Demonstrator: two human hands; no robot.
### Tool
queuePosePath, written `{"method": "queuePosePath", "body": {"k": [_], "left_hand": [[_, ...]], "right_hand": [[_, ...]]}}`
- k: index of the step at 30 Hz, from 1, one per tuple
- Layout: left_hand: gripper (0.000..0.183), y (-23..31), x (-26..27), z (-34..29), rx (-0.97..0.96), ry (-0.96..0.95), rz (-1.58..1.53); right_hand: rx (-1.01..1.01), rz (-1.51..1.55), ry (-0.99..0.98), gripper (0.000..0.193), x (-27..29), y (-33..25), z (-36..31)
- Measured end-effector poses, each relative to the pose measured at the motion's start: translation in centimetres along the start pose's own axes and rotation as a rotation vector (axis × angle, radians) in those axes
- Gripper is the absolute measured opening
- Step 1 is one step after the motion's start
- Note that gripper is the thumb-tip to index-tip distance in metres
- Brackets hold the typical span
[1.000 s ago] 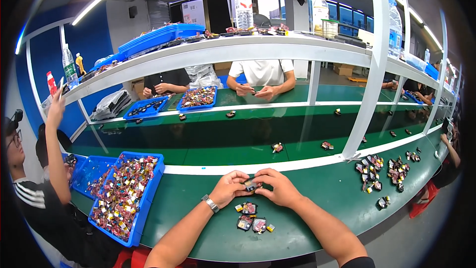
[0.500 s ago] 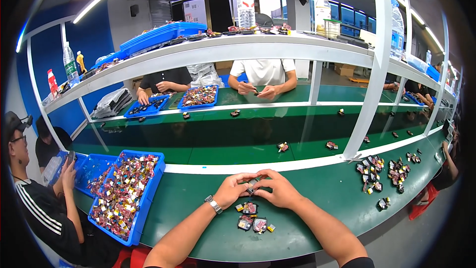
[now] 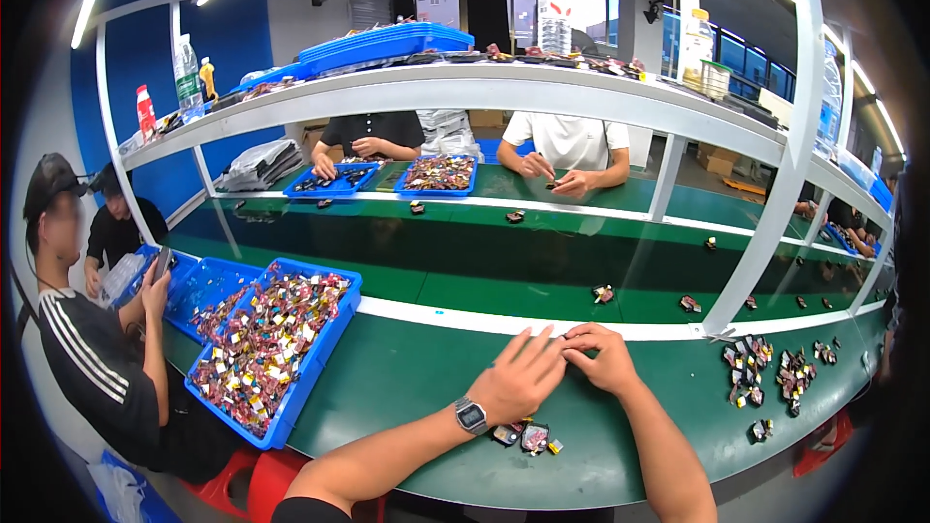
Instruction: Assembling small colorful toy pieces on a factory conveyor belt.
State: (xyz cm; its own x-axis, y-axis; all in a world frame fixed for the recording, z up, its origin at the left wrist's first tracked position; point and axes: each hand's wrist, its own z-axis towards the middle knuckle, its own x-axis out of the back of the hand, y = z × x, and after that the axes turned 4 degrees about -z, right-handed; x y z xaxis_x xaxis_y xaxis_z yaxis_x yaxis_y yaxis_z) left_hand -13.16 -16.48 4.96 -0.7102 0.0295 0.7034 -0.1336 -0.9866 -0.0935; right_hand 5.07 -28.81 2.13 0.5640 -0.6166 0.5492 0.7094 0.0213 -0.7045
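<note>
My left hand (image 3: 523,378), with a watch (image 3: 471,415) on its wrist, is above the green bench, palm down with its fingers stretched and apart. My right hand (image 3: 599,360) is beside it, thumb and forefinger pinched on a small dark electronic module, mostly hidden between the hands. Below my left wrist lie a few black-framed electronic modules (image 3: 535,439) with red and yellow parts; my hand partly covers them.
A blue tray (image 3: 356,302) heaped with small wired parts stands left, near a seated person (image 3: 92,349) holding a phone. Module clusters (image 3: 746,368) lie right. A white post (image 3: 765,165) and shelf rise beyond the green belt (image 3: 465,266). Other people work opposite.
The view has swung left, shifting the scene rightward. My left hand has gone from curling round the module with my right to stretched fingers, covering more of the modules below.
</note>
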Motion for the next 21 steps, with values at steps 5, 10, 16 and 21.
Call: {"method": "queuePosePath", "body": {"k": [5,10,16,21], "left_hand": [[0.015,2.0,-0.2,-0.5,-0.338,0.038,-0.053],[0.013,1.7,-0.4,-0.8,-0.385,0.029,-0.090],[0.016,-0.9,-1.0,-0.5,0.156,0.229,-0.436],[0.027,-5.9,-3.7,-2.8,0.908,-0.210,-1.393]], "right_hand": [[-0.048,0.038,-0.031,0.014,-0.2,1.3,0.3],[-0.066,0.064,-0.069,0.016,-0.5,1.1,0.4],[-0.027,0.024,-0.128,0.015,0.0,0.9,0.2],[0.099,0.017,-0.249,0.014,-0.4,-1.9,0.2]]}}
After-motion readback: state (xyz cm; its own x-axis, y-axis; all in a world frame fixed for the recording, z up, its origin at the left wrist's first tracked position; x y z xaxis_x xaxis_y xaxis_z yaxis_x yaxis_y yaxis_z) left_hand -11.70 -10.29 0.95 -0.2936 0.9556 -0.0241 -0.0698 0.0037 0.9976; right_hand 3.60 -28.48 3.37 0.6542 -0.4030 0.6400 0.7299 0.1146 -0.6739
